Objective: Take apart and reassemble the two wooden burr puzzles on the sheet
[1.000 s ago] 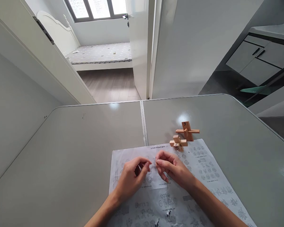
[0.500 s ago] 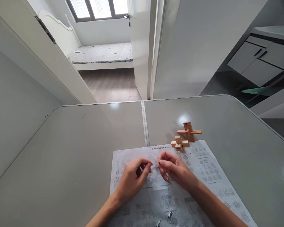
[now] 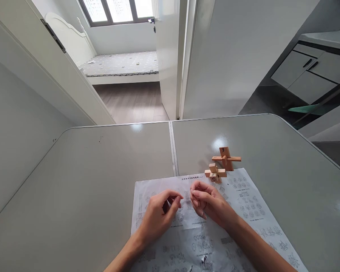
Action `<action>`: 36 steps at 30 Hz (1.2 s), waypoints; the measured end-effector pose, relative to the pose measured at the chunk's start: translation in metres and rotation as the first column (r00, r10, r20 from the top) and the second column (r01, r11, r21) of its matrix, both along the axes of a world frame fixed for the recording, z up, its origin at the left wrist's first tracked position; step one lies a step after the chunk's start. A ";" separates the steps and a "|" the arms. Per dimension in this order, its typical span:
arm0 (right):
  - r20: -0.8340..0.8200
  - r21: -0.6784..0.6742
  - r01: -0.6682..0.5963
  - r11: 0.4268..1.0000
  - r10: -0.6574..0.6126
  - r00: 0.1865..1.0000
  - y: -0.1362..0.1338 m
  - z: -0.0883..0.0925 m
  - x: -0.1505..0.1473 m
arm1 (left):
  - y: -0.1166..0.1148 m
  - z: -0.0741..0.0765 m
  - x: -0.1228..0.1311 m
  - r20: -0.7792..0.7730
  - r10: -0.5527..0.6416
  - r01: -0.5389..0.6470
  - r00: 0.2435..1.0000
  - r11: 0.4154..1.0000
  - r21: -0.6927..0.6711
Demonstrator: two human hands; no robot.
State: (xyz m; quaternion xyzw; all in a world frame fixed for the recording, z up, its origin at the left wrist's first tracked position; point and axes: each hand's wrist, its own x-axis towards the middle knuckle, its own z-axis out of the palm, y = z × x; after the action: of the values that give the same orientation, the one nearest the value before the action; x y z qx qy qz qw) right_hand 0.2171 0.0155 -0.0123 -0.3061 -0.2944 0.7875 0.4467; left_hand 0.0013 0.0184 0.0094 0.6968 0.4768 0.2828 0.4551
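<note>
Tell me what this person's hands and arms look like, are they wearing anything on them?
Both are bare. The left hand and right hand have no gloves, and no rings show on the fingers in view. Neither wrist carries a watch or bracelet. The left forearm and right forearm are uncovered down to the picture's bottom edge, so no sleeve is visible.

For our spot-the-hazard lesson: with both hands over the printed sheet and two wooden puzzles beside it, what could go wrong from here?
1. The nearer wooden puzzle stands at the far edge of the sheet; if the left hand drags the sheet, it might topple.
2. The right hand is close to that puzzle and could knock it into the farther puzzle behind.
</note>
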 end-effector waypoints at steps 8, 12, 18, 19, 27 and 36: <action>-0.002 -0.013 -0.006 1.000 0.006 1.000 0.001 0.002 0.000 | -0.001 0.001 0.000 -0.004 0.007 -0.007 1.000 1.000 -0.007; -0.003 -0.011 -0.008 1.000 0.008 1.000 0.000 0.003 0.000 | 0.000 0.001 0.000 -0.003 0.001 -0.001 1.000 1.000 -0.005; -0.011 0.001 -0.011 1.000 0.011 1.000 0.000 0.002 0.000 | 0.000 0.002 0.000 -0.009 0.004 -0.004 1.000 1.000 -0.005; -0.013 0.002 -0.011 1.000 0.011 1.000 0.000 0.002 0.000 | 0.000 0.003 0.000 -0.009 0.005 -0.005 1.000 1.000 -0.007; -0.202 0.106 -0.013 0.994 0.034 0.979 0.000 0.002 0.007 | 0.001 0.002 0.000 -0.011 0.000 0.000 1.000 1.000 -0.009; -0.399 0.101 0.085 0.991 -0.038 0.916 0.008 0.000 0.055 | 0.000 -0.001 -0.001 -0.021 0.008 -0.008 1.000 1.000 -0.003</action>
State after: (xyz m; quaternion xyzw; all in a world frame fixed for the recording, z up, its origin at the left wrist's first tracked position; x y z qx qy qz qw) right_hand 0.2718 0.0236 -0.0125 -0.1231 -0.2334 0.8002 0.5385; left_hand -0.0002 0.0183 0.0087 0.6972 0.4846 0.2765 0.4502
